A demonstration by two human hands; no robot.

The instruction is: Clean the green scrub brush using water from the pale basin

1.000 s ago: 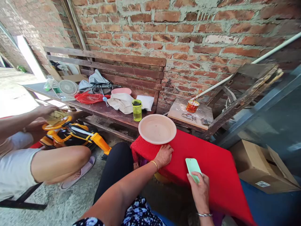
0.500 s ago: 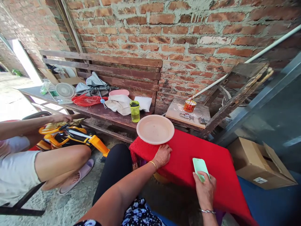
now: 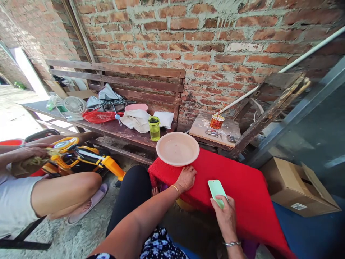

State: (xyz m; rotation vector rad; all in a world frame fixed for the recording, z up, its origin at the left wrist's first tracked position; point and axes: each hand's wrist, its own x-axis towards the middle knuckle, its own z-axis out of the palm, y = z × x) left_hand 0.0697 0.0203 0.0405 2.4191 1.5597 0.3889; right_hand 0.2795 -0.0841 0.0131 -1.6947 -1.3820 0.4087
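Observation:
A red tablecloth [image 3: 237, 180] covers the table in front of me. My left hand [image 3: 186, 178] presses down on its near part with the fingers curled together, just below the wide pale pink basin [image 3: 178, 149]. Any fold of cloth under those fingers is hidden. In my right hand [image 3: 225, 208] is a flat mint-green plastic piece [image 3: 216, 189] with rounded corners and a small hole near its far end. My thumb and fingers grip its near end over the cloth; its underside does not show.
On the wooden bench stand a yellow-green bottle [image 3: 154, 128], white cloth [image 3: 136, 119], red bag [image 3: 101, 116] and small fan [image 3: 74, 105]. A cup [image 3: 217, 121] and padlocks [image 3: 212, 133] sit on a board. Right is a cardboard box [image 3: 293, 190]; left, another person's hands hold cloth beside a yellow-black machine [image 3: 88, 158].
My right hand has moved left across the red cloth with the mint-green piece. My left hand stays put. The other person's hands have shifted left and lower.

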